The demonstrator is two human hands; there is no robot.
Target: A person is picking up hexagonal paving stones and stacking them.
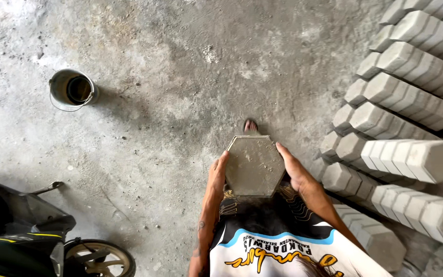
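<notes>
From the head view we see the hexagonal mould (255, 165) level at our waist, left hand (217, 173) and right hand (292, 167) pressed flat against its opposite sides; stacked hexagonal pavers (411, 97) rise right of the mould, nearer our right hand.

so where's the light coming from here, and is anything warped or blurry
Head view: the bucket casts its shadow to the right, so light comes from the left; the floor looks bright and washed out at top left; wide-lens bending curves the stacked pavers at the right edge; the hexagonal block between the left hand and right hand is sharp.
</notes>
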